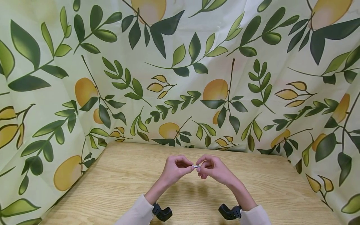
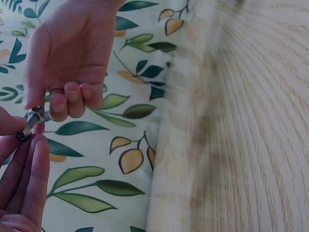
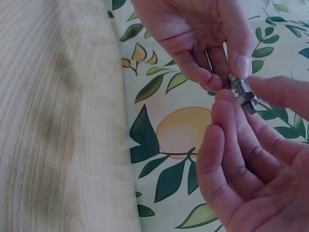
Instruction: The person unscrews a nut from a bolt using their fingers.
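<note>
A small metal bolt (image 1: pixel 196 166) spans the gap between the two hands, held up over the table. My left hand (image 1: pixel 175 168) pinches one end of it between thumb and fingertips. A hex nut (image 3: pixel 247 97) sits on the thread near the other end, where the threaded tip pokes out past it. Thumb and forefinger of my right hand (image 1: pixel 215 167) are at the nut, one on each side. In the left wrist view, the bolt's thread (image 2: pixel 33 120) shows between the fingertips of both hands.
Under the hands lies a light wood-grain table (image 1: pixel 126 178). A curtain (image 1: pixel 180 87) printed with leaves and orange fruit surrounds it at the back and sides. Each wrist wears a black camera mount, the left one (image 1: pixel 162 212) and the right one (image 1: pixel 230 212) low over the table.
</note>
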The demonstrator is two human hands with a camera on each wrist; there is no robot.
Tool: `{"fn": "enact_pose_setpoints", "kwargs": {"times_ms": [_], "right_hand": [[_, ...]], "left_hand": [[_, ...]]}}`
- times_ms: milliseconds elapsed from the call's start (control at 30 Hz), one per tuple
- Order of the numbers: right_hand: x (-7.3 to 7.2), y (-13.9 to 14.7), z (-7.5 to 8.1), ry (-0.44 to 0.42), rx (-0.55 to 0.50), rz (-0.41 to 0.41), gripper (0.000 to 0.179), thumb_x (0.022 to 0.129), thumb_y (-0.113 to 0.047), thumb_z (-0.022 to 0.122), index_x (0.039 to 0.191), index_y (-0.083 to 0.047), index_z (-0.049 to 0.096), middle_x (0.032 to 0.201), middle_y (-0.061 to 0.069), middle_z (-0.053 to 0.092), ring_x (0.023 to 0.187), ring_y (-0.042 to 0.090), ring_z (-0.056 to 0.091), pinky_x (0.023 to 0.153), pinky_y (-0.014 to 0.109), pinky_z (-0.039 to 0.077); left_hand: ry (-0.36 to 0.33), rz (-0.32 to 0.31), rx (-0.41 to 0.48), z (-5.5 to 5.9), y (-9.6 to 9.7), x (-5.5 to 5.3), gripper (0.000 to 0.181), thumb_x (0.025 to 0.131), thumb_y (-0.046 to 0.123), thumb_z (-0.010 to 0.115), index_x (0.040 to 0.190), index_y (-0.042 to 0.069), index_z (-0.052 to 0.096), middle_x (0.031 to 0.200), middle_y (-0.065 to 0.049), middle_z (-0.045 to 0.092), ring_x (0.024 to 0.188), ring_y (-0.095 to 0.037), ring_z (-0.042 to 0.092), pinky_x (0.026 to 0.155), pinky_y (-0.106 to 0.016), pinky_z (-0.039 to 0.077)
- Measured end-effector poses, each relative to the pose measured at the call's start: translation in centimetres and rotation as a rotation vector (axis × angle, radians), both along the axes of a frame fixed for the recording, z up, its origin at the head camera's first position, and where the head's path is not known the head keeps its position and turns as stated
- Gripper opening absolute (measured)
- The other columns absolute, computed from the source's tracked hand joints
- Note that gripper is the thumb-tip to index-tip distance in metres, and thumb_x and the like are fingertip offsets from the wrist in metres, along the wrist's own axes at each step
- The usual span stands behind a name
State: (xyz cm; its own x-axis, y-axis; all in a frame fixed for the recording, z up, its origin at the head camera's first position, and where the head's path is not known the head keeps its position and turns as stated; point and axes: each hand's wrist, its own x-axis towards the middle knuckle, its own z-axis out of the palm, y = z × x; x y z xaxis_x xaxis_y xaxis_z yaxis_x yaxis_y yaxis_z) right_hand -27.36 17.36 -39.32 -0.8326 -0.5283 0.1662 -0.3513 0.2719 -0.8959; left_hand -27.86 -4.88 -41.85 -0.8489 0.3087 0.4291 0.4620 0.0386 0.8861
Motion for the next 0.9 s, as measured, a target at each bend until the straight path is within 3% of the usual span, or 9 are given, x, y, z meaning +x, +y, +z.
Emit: {"fn": "enact_pose_setpoints", "kwargs": {"times_ms": [267,500,900], "right_hand": [[-0.06,0.05,-0.01,-0.010,0.026,0.017,0.025,0.102,-0.016,0.063,0.111,0.007,0.064,0.082,0.013,0.072,0.068,0.012,0.066,0.069,0.036,0.062],[-0.03,0.01,0.07,-0.007,0.020,0.012,0.026,0.101,-0.015,0.064,0.114,0.007,0.062,0.084,0.023,0.072,0.068,0.020,0.068,0.069,0.036,0.062],[0.01,0.05,0.10,-0.024,-0.006,0.024,0.028,0.099,-0.013,0.067,0.114,0.009,0.058,0.081,0.013,0.072,0.067,0.014,0.066,0.068,0.035,0.062]], "left_hand": [[-0.002,0.001,0.001,0.04,-0.05,0.03,0.009,0.085,0.006,0.081,0.093,0.002,0.079,0.091,-0.018,0.077,0.075,-0.009,0.074,0.072,-0.025,0.062],[-0.002,-0.004,0.006,0.08,-0.03,0.05,0.009,0.085,0.006,0.081,0.092,0.002,0.078,0.091,-0.019,0.077,0.075,-0.009,0.074,0.072,-0.025,0.062],[-0.002,-0.001,0.000,0.02,0.01,0.02,0.008,0.085,0.005,0.081,0.092,0.002,0.078,0.090,-0.018,0.077,0.075,-0.009,0.074,0.072,-0.025,0.062]]}}
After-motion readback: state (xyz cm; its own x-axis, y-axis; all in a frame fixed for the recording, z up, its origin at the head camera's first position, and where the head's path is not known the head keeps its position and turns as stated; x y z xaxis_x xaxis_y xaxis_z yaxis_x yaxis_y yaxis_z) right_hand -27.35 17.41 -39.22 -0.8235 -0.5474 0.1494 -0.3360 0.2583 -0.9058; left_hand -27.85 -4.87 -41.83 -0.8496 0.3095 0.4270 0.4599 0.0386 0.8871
